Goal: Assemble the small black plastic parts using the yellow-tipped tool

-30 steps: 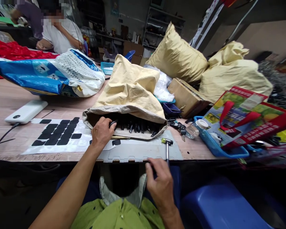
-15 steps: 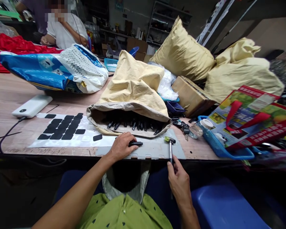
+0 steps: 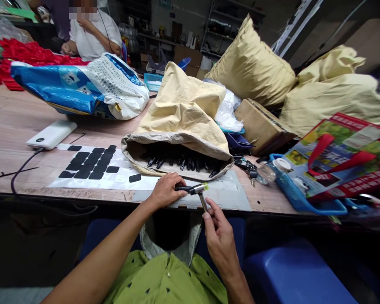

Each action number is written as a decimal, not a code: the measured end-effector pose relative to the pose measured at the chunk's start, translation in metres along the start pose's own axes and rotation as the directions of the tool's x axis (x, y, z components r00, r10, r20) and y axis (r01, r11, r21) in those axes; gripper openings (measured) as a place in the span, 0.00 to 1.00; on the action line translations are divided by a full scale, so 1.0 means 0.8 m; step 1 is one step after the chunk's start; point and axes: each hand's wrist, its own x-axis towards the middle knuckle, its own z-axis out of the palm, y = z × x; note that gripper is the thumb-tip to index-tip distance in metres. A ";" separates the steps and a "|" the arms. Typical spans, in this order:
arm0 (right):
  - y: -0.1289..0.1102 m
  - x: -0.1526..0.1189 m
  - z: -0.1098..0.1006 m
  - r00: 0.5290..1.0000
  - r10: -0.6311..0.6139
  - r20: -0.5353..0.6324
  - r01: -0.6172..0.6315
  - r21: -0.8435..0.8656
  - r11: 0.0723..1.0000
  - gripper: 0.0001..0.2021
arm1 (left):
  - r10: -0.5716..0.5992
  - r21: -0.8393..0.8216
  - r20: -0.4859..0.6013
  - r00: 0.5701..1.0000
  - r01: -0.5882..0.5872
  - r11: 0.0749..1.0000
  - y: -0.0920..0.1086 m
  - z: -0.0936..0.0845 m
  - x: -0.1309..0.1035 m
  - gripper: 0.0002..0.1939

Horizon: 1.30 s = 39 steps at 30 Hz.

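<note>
My left hand (image 3: pixel 167 190) is closed around a slim black pen-like piece (image 3: pixel 180 187) at the table's front edge, over a grey board (image 3: pixel 237 196). In my right hand (image 3: pixel 218 226) is a small hammer (image 3: pixel 202 200) with a metal shaft and a clear yellow-green tip. The hammer's head lies at the right end of the black piece; whether they touch I cannot tell. Just behind, a cream cloth sack (image 3: pixel 183 109) lies with its mouth towards me, and several black pen-like pieces (image 3: pixel 190 163) show inside.
Left of the sack are a white sheet with black stickers (image 3: pixel 91 162), a white power bank (image 3: pixel 52 134) and a blue-white bag (image 3: pixel 82 86). To the right stand keys (image 3: pixel 251 171), a clear jar (image 3: pixel 266 173) and a blue basket (image 3: pixel 297 198) with a shopping bag. A person (image 3: pixel 95 36) sits opposite.
My right hand has brought the hammer leftwards, from the bare board to the end of the black piece. The left hand keeps its hold. The whole view has shifted slightly.
</note>
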 end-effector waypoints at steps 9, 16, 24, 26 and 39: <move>-0.025 0.018 0.015 0.962 -0.272 0.016 0.253 -0.424 0.870 0.23 | -0.042 -0.007 0.019 0.999 0.042 0.999 0.003 -0.001 0.004 0.10; -0.019 0.018 0.019 0.957 -0.274 0.095 0.278 -0.574 0.770 0.25 | -0.079 -0.012 -0.018 0.997 0.079 0.997 0.006 0.000 0.004 0.08; -0.009 0.018 0.008 0.956 -0.292 0.023 0.250 -0.580 0.775 0.24 | -0.056 -0.013 -0.007 0.998 0.056 0.998 0.005 0.000 0.003 0.08; -0.006 0.017 0.007 0.961 -0.274 0.028 0.238 -0.588 0.773 0.23 | -0.057 -0.011 -0.009 0.998 0.056 0.998 0.005 0.000 0.003 0.08; 0.053 0.038 -0.045 0.948 -0.146 -0.284 -0.089 -0.674 0.733 0.21 | -0.036 -0.045 0.005 0.999 0.036 0.998 0.003 -0.004 0.000 0.06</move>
